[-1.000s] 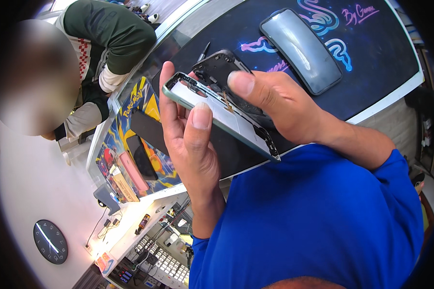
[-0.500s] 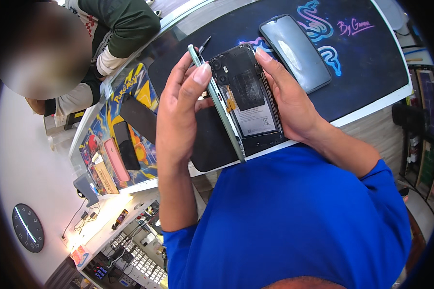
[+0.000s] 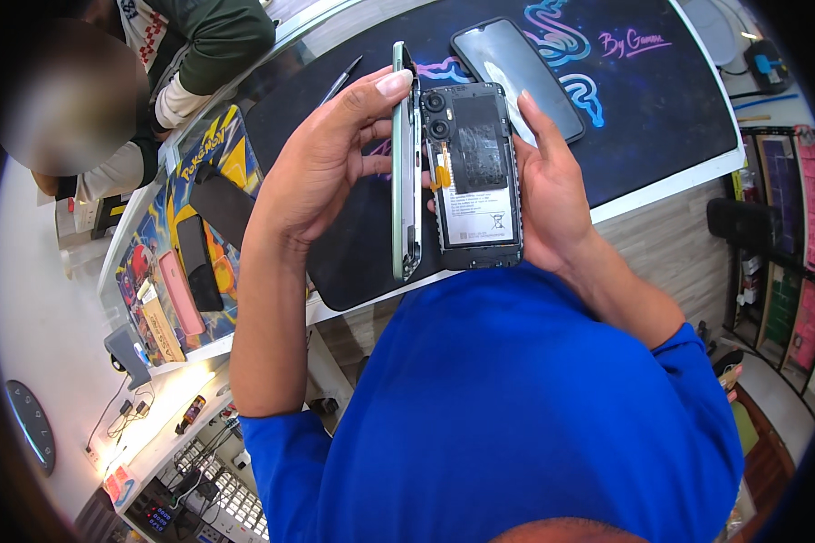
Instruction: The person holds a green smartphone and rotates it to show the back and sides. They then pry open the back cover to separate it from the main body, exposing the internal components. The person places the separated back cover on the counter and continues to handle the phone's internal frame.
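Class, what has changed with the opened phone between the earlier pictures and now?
Since the first picture, the green cover has swung nearly edge-on at the left, and the phone body has turned to face the camera, battery showing. Nothing was let go: the left hand still holds the cover, the right hand the body. The dark phone stays on the mat.

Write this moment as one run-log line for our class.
left hand: holds green cover edge-on | right hand: holds opened phone, battery exposed | nearby: dark phone, pen-like tool on black mat
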{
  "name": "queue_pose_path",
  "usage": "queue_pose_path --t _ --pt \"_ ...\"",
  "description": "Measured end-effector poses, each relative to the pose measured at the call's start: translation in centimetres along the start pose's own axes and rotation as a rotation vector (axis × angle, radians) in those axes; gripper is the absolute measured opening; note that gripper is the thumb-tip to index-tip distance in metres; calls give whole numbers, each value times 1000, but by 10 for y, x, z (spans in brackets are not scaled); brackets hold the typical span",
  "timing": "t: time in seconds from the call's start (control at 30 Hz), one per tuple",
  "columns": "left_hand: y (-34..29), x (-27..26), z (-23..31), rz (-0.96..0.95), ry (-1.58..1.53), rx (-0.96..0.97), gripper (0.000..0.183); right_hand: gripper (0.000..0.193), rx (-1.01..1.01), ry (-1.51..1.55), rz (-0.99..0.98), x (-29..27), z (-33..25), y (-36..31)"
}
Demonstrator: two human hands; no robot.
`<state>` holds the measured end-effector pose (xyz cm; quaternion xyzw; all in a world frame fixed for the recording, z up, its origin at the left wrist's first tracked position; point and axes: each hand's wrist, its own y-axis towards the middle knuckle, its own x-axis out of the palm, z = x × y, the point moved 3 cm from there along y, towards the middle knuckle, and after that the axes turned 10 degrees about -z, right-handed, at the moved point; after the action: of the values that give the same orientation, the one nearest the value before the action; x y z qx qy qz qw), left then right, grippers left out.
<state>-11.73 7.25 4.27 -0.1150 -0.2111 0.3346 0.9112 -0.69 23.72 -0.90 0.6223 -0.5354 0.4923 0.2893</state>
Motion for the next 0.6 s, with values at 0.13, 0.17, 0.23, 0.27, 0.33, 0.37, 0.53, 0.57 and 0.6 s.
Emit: queue_pose_path --t 0.13,0.17,0.23,0.27,0.33,0.37,0.53,0.57,0.6 --pt "2 2 -2 -31 -10 -1 46 74 -14 -26 42 0 -1 -4" --pt "2 2 -3 -37 -9 1 46 76 -8 -43 65 -3 0 -4" --pt "1 1 -5 -51 -10 11 46 79 -7 -71 89 -5 1 -4" --pt "0 2 -4 -51 -29 23 46 79 -12 -77 90 -6 1 -3" --pt "-3 4 -4 -51 -71 48 45 80 -14 -81 74 -4 1 -4" --pt "-3 2 -6 -53 -95 54 45 81 -12 -77 56 -3 1 -4" --pt "-4 -12 -14 -204 -223 47 54 83 11 -101 -38 3 -3 -4" --pt "-4 -14 -17 -210 -246 57 55 84 17 -108 -59 1 -2 -4" --pt "-4 -16 -20 -215 -270 66 56 85 24 -116 -81 1 -2 -3"
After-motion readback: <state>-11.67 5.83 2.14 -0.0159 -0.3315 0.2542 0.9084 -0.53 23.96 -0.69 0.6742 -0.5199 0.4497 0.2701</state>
